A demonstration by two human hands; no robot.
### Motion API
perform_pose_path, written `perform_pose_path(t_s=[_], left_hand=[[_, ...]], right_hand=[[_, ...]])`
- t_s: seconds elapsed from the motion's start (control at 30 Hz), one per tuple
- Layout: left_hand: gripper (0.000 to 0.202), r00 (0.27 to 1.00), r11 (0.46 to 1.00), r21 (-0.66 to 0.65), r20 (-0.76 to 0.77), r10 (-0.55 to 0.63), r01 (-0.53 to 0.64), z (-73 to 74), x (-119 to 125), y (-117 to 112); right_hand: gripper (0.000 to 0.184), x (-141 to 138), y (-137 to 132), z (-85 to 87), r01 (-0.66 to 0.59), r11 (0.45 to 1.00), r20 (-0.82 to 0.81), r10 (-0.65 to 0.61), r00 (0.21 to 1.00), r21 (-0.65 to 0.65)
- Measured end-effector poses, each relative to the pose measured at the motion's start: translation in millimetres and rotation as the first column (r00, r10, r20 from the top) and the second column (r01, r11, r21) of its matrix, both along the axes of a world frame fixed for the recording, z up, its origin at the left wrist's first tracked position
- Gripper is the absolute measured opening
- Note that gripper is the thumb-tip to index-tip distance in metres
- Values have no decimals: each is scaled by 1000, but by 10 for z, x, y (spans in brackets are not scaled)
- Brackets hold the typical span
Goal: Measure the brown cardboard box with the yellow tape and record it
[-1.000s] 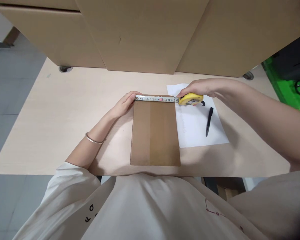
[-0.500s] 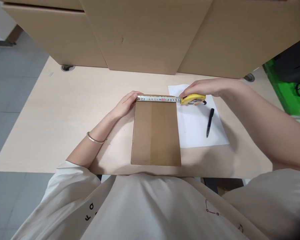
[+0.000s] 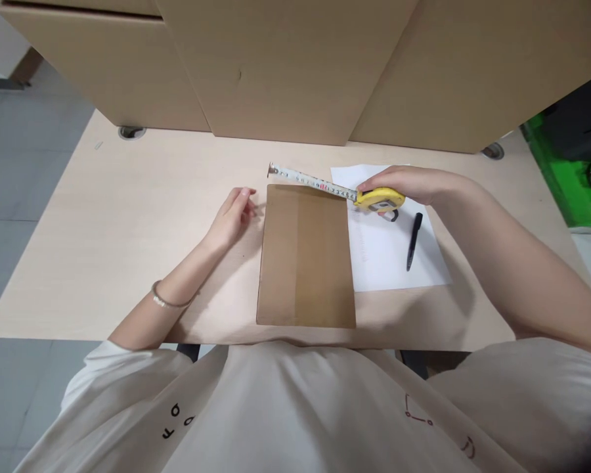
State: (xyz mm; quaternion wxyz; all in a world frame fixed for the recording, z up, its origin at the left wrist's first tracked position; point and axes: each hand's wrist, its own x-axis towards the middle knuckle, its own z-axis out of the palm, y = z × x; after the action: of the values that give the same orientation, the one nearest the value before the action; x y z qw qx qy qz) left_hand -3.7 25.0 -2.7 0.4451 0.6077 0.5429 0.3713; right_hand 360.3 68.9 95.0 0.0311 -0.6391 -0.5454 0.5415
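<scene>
A flat brown cardboard piece [image 3: 305,256] lies on the pale wooden desk [image 3: 128,217] in front of me. My right hand [image 3: 404,182] is closed round a yellow tape measure [image 3: 378,199]. Its blade [image 3: 311,181] sticks out to the left, slanting just above the cardboard's far edge, with the tip free. My left hand [image 3: 232,217] rests on the desk beside the cardboard's left edge, fingers loosely curled and holding nothing. A bracelet sits on that wrist.
A white sheet of paper [image 3: 391,249] lies to the right of the cardboard with a black pen [image 3: 412,240] on it. Wooden cabinet panels [image 3: 285,66] rise behind the desk. A green object [image 3: 566,171] stands at the far right. Grey floor lies left.
My left hand let go of the tape's tip and drew back left, off the cardboard. The blade lifted off the far edge and now slants free.
</scene>
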Motion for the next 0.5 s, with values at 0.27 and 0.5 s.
perform_pose_path(t_s=[0.27,0.5], left_hand=[[136,841,850,103,-249,-481,517,126,-323,-1191],[116,912,932,146,-301,-278,332,-34,-567,-1292]], right_hand=[[33,-63,42,-139,81,995,-299,-60,953,59],[32,-105,-31,-90,124,991,-315,-103,943,47]])
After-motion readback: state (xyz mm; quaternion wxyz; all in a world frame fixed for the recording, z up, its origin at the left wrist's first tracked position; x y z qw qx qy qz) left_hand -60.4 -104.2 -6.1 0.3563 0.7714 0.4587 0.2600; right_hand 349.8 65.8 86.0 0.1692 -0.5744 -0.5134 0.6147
